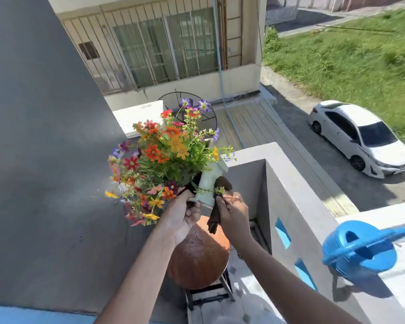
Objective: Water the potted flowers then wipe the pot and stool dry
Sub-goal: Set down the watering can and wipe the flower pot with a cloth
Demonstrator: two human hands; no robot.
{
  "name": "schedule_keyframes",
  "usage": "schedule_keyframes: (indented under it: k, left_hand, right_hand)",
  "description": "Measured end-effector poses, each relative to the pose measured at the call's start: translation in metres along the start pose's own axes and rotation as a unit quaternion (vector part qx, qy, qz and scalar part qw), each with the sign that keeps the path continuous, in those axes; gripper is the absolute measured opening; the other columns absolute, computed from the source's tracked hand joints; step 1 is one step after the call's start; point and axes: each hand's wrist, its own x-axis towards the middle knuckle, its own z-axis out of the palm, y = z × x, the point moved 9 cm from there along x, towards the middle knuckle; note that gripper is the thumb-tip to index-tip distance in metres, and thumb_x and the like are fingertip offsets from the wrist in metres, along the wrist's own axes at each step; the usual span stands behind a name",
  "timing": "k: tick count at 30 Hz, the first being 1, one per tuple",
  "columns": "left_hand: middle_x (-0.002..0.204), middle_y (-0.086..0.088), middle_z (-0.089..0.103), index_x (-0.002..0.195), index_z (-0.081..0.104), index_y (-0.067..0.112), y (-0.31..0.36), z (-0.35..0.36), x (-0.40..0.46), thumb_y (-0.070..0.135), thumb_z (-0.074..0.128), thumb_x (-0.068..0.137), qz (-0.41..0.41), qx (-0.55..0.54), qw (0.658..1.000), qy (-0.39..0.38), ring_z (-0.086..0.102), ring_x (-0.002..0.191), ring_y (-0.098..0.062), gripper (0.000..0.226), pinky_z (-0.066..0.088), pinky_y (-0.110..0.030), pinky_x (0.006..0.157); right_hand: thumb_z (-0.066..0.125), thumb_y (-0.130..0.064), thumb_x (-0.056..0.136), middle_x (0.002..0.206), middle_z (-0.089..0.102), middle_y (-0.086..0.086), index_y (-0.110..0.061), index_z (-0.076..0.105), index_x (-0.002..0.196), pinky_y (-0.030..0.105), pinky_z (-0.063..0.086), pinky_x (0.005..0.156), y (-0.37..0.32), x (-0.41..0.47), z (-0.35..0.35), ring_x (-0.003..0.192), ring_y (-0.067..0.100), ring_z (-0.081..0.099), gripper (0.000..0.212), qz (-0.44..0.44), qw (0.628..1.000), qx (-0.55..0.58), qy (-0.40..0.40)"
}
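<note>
Head view: left hand lifts pot; right hand presses cloth.

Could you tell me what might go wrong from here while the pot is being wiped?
1. The left hand alone holds the pot in the air, tilted, above the stool; a slip could drop it, possibly onto the stool.
2. The right hand rubs the cloth close to trailing flowers, so stems may snag or bend.
3. The watering can sits on the wall top beside the right arm; an elbow could knock it off.
</note>
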Motion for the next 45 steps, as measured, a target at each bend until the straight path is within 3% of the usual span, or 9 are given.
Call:
schedule_keyframes:
  k: [8,12,18,23,26,30,36,40,45]
  left_hand:
    - [0.06,-0.001,0.044,0.086,0.058,0.009,-0.007,0.006,-0.008,0.014,0.048,0.096,0.017,0.053,0.998,0.007,0.03,0.044,-0.008,0.015,0.024,-0.02,0.039]
    - [0.059,-0.001,0.05,0.097,0.06,0.006,-0.013,0.01,-0.017,0.02,0.045,0.099,0.006,0.08,0.996,-0.047,0.03,0.042,-0.006,0.02,0.024,-0.017,0.038]
    - [0.058,-0.003,0.044,0.069,0.058,0.014,0.012,-0.001,-0.018,0.018,0.039,0.098,0.023,0.172,0.984,-0.051,0.025,0.039,-0.007,0.035,0.018,-0.02,0.037]
    - [0.051,-0.002,0.042,0.065,0.039,0.017,0.044,-0.018,-0.016,0.015,0.039,0.089,0.031,0.28,0.959,-0.012,0.017,0.042,-0.011,0.024,0.008,-0.025,0.047]
    - [0.045,-0.002,0.042,0.063,0.038,0.018,0.06,-0.02,-0.022,0.014,0.038,0.091,0.058,0.305,0.95,0.027,0.015,0.049,-0.013,0.029,0.006,-0.027,0.053]
    - [0.039,0.002,0.04,0.058,0.044,0.021,0.069,-0.02,-0.026,0.016,0.037,0.093,0.081,0.345,0.934,0.055,0.015,0.047,-0.012,0.036,0.005,-0.032,0.058]
    - [0.034,0.006,0.036,0.066,0.052,0.018,0.079,-0.02,-0.026,0.019,0.04,0.095,0.103,0.403,0.908,0.049,0.02,0.039,-0.012,0.032,0.011,-0.021,0.044]
    - [0.034,0.006,0.034,0.07,0.056,0.019,0.083,-0.025,-0.022,0.019,0.039,0.095,0.114,0.409,0.903,0.06,0.021,0.044,-0.013,0.031,0.014,-0.023,0.046]
    - [0.05,-0.001,0.042,0.086,0.061,0.023,0.079,-0.035,-0.005,0.037,0.045,0.092,0.088,0.364,0.921,0.104,0.03,0.05,-0.016,0.022,0.018,-0.023,0.051]
  right_hand:
    - [0.06,0.003,0.09,0.094,0.062,-0.004,0.001,0.071,0.103,0.0,0.033,0.083,-0.062,0.034,-0.021,0.09,-0.009,0.055,0.017,-0.048,0.99,0.13,0.035]
    - [0.056,0.006,0.086,0.1,0.059,0.005,0.0,0.067,0.112,0.023,0.042,0.083,-0.039,0.055,-0.028,0.093,0.012,0.055,0.028,-0.004,0.99,0.135,0.025]
    - [0.05,0.008,0.082,0.076,0.06,0.0,-0.019,0.067,0.082,0.02,0.039,0.063,-0.046,0.081,-0.044,0.068,0.005,0.052,0.032,-0.039,0.997,0.069,0.0]
    - [0.052,0.011,0.089,0.066,0.064,-0.006,-0.012,0.07,0.11,0.014,0.039,0.051,-0.037,0.101,-0.042,0.051,-0.002,0.049,0.036,0.038,0.99,0.108,-0.088]
    - [0.052,0.003,0.096,0.084,0.072,0.011,0.004,0.071,0.105,0.024,0.043,0.064,-0.036,0.101,-0.043,0.068,0.005,0.054,0.02,0.072,0.982,0.137,-0.112]
    - [0.049,0.0,0.094,0.062,0.054,0.006,0.0,0.066,0.074,0.025,0.032,0.056,-0.052,0.09,-0.051,0.05,0.002,0.042,0.026,0.071,0.97,0.166,-0.161]
    - [0.035,0.014,0.097,0.099,0.053,-0.004,-0.004,0.063,0.104,0.007,0.043,0.07,-0.041,0.086,-0.05,0.079,-0.001,0.056,0.034,0.108,0.966,0.142,-0.188]
    - [0.044,0.011,0.084,0.069,0.039,0.003,-0.005,0.049,0.075,0.022,0.028,0.051,-0.057,0.073,-0.044,0.054,-0.001,0.037,0.019,0.056,0.962,0.091,-0.253]
    - [0.047,0.02,0.074,0.053,0.034,-0.002,-0.014,0.038,0.058,0.016,0.02,0.039,-0.041,0.073,-0.041,0.039,0.0,0.031,0.038,0.128,0.975,0.133,-0.122]
